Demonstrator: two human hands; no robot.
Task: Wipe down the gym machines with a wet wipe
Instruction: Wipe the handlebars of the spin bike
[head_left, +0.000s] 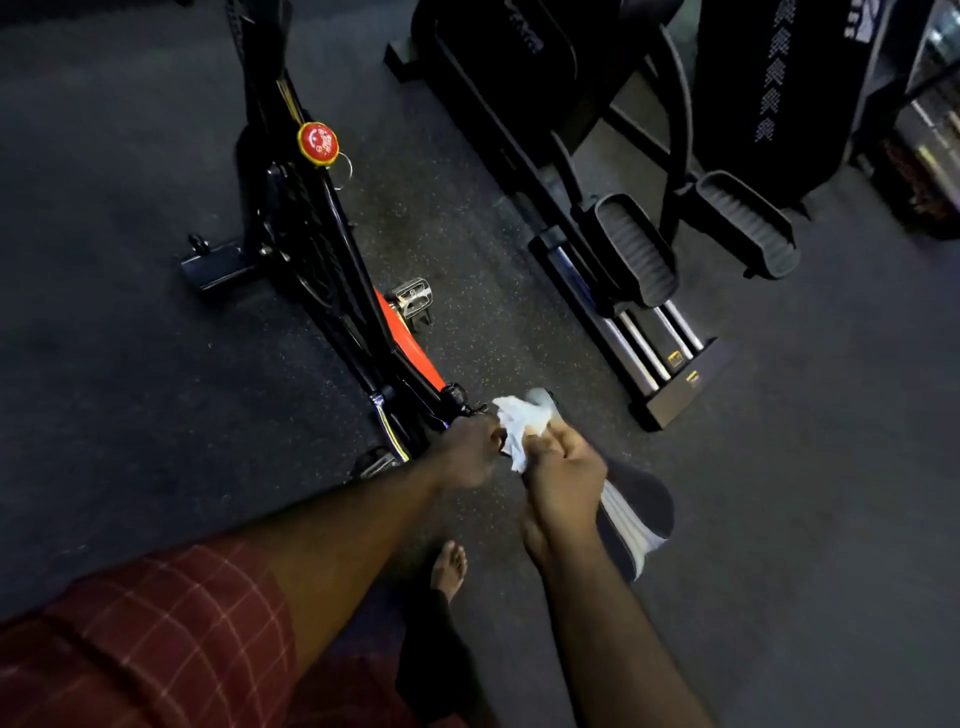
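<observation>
Just over the near-right saddle (644, 504), the right hand (563, 478) pinches the bunched wet wipe (519, 421) and the curled left hand (465, 452) seemingly grips its edge; spread it flat before wiping.

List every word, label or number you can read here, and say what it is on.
No text reads clearly.
Red knob on the bike: white marks, blurred.
Elliptical housing: white letters, blurred.
Yellow stickers on the rail base: too small.
Black panel: white logo, cut off.
</observation>
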